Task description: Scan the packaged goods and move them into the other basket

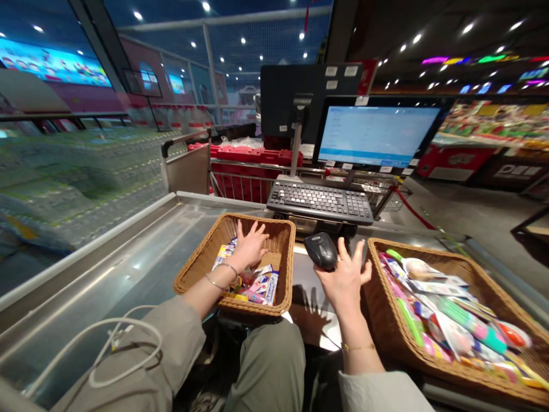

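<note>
My left hand (pixel 249 247) is spread over the left wicker basket (pixel 290 274), with nothing in its fingers. Below it lie several small wrapped sweets (pixel 266 286), partly covered by the hand and wrist. My right hand (pixel 345 279) has its fingers apart beside a black barcode scanner (pixel 321 250). The thumb side overlaps the scanner's lower edge; whether they touch I cannot tell. To the right, another wicker basket (pixel 429 252) is filled with packaged items, among them a green, pink and teal tube (pixel 474 326) and a clear-topped piece with a red ball (pixel 512 335).
A black keyboard (pixel 321 198) stands behind the scanner, below a lit monitor (pixel 377 134). The metal counter (pixel 141 263) has a raised edge on the left. A white cable (pixel 128 323) loops near my left sleeve. Beyond the counter stands a shopping cart (pixel 244 180).
</note>
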`<action>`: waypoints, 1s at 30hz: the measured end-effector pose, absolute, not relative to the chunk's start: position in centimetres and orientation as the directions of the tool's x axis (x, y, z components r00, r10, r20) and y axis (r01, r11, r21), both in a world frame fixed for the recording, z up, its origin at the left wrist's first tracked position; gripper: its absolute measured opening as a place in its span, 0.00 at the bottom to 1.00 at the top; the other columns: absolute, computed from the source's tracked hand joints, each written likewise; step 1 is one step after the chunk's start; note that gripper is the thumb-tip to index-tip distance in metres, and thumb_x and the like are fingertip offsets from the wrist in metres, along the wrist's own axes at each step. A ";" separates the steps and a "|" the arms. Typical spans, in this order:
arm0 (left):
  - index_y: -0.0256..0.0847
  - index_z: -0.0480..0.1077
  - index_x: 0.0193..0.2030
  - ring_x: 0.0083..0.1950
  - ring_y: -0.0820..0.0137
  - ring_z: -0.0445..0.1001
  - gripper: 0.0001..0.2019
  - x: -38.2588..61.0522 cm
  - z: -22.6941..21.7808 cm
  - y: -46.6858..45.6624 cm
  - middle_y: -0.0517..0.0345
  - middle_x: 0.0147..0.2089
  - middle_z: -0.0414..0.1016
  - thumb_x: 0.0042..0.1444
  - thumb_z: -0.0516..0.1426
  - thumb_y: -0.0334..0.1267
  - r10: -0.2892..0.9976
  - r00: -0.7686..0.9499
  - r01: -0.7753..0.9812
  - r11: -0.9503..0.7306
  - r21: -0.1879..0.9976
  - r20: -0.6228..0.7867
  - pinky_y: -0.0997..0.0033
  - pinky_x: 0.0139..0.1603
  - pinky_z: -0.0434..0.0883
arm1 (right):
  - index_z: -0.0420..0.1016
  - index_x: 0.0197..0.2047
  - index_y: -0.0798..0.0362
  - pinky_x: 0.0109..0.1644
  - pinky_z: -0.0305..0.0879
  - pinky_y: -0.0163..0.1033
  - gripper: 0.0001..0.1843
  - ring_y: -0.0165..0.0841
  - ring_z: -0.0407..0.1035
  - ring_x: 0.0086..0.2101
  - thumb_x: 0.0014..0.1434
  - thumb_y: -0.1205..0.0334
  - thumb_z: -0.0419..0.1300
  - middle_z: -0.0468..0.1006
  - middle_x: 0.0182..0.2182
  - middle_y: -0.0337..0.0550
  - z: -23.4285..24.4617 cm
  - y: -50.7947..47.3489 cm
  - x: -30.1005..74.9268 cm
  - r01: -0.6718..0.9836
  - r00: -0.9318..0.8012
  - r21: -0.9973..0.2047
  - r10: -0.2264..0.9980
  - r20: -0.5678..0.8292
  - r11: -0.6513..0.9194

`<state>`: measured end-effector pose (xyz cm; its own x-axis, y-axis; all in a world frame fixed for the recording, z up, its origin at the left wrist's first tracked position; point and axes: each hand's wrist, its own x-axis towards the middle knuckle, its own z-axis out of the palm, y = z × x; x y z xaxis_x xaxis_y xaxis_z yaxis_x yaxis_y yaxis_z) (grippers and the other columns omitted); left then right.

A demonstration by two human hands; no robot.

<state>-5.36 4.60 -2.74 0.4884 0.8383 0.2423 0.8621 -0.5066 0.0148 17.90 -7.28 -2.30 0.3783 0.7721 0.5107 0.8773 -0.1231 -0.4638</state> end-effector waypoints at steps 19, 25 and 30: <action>0.46 0.77 0.35 0.68 0.50 0.64 0.11 -10.2 -8.4 7.3 0.55 0.58 0.78 0.42 0.67 0.37 0.537 0.803 0.548 -0.836 -0.033 -0.257 0.29 0.69 0.35 | 0.80 0.41 0.52 0.65 0.39 0.70 0.21 0.52 0.39 0.70 0.54 0.48 0.54 0.70 0.62 0.54 -4.8 -7.0 18.0 0.885 0.354 -0.446 0.818 0.453 -0.136; 0.43 0.75 0.34 0.63 0.52 0.71 0.12 -9.6 -9.6 5.8 0.53 0.49 0.82 0.40 0.65 0.29 0.456 0.881 0.457 -0.889 -0.028 -0.129 0.37 0.73 0.33 | 0.79 0.44 0.52 0.66 0.38 0.69 0.23 0.52 0.38 0.71 0.55 0.46 0.54 0.70 0.62 0.53 -4.7 -7.1 18.3 0.883 0.360 -0.448 0.817 0.449 -0.143; 0.46 0.74 0.36 0.52 0.60 0.76 0.09 -9.0 -10.0 5.1 0.57 0.40 0.82 0.51 0.60 0.27 0.361 0.928 0.355 -0.931 -0.081 -0.089 0.34 0.72 0.33 | 0.79 0.43 0.52 0.66 0.38 0.69 0.22 0.51 0.38 0.71 0.54 0.47 0.54 0.70 0.62 0.54 -4.7 -7.3 18.2 0.880 0.366 -0.450 0.822 0.436 -0.154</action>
